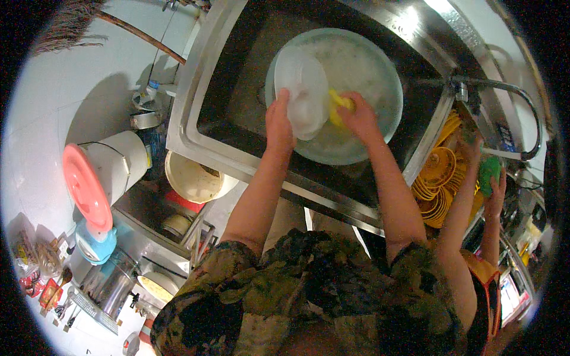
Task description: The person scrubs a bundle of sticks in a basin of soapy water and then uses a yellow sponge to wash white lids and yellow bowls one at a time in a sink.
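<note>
My left hand [280, 122] grips the near edge of a translucent white plastic container [303, 84], which is tilted on its side above the basin. Just to its right, my right hand [360, 116] is closed around a yellow cloth or sponge [335, 111], close to the container's rim. Beneath both hands a large round pale basin [394, 95] holds cloudy, sudsy water. The basin stands in a stainless steel sink [240, 71]. Blur hides the fine detail of the container and of what touches it.
At the right a co-worker's hand [495, 189] holds a green sponge [489, 175] near stacked yellow bowls [436, 178]. A curved faucet [536, 111] arches over that side. Left of the sink stand a white bucket [127, 164] with a pink lid [87, 187] and an open tub [191, 178].
</note>
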A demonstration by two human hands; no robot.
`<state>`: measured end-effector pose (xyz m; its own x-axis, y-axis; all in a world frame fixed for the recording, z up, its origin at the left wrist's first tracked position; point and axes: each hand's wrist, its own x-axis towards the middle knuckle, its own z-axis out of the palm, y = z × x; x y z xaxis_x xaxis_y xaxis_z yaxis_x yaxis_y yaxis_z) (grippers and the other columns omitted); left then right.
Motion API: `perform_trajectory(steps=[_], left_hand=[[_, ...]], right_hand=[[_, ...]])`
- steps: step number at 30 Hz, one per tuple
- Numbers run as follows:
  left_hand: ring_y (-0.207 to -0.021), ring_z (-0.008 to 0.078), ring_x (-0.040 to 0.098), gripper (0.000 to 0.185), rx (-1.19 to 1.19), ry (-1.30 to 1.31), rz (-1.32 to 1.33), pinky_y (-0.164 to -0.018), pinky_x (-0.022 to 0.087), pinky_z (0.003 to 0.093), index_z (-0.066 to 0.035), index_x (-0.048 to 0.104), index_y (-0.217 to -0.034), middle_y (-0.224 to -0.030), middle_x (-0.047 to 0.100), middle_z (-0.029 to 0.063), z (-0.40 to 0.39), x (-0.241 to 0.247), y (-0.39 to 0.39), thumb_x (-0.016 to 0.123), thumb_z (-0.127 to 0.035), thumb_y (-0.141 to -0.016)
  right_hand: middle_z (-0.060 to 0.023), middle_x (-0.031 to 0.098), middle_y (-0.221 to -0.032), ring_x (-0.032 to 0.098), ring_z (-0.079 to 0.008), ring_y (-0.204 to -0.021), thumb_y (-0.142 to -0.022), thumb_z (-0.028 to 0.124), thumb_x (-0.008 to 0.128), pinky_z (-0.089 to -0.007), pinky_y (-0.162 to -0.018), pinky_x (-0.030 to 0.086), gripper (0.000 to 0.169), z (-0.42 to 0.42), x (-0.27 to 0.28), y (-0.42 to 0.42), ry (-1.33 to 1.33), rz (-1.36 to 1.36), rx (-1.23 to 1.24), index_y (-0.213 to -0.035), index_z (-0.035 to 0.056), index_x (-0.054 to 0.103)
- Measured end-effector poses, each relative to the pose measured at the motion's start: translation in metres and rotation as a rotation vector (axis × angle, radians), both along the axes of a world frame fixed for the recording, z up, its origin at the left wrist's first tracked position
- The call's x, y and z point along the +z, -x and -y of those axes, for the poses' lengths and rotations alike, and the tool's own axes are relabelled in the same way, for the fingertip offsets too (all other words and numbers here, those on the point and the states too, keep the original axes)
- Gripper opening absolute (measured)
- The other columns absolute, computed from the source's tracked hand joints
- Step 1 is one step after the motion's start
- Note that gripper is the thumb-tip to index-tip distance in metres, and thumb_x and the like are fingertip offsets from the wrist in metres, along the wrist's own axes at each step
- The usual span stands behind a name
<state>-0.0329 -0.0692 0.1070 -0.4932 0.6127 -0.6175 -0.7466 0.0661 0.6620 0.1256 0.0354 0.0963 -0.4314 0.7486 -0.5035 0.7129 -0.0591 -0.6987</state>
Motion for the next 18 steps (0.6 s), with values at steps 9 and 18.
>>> perform_trajectory(steps=[9,18], left_hand=[[-0.087,0.0227,0.055,0.052,-0.058,0.143,-0.115,-0.077,0.044,0.0365,0.003,0.059,-0.104,-0.099,0.058,0.0119,0.000,-0.001,-0.004,0.057,-0.045,-0.083],[-0.086,0.0205,0.058,0.046,-0.074,0.057,-0.189,-0.080,0.045,0.0332,0.002,0.059,-0.107,-0.097,0.062,0.0097,-0.004,0.013,-0.007,0.052,-0.040,-0.089]], right_hand=[[-0.0188,0.054,-0.120,0.055,-0.0363,-0.104,-0.076,0.016,0.059,-0.0410,-0.087,0.046,0.052,0.021,0.023,0.033,-0.127,-0.164,0.352,-0.126,0.0137,0.050],[-0.0092,0.063,-0.091,0.061,-0.0168,-0.076,-0.073,0.015,0.052,-0.0302,-0.071,0.049,0.045,0.006,-0.025,0.017,0.907,-0.313,0.012,-0.113,-0.0046,0.055]])
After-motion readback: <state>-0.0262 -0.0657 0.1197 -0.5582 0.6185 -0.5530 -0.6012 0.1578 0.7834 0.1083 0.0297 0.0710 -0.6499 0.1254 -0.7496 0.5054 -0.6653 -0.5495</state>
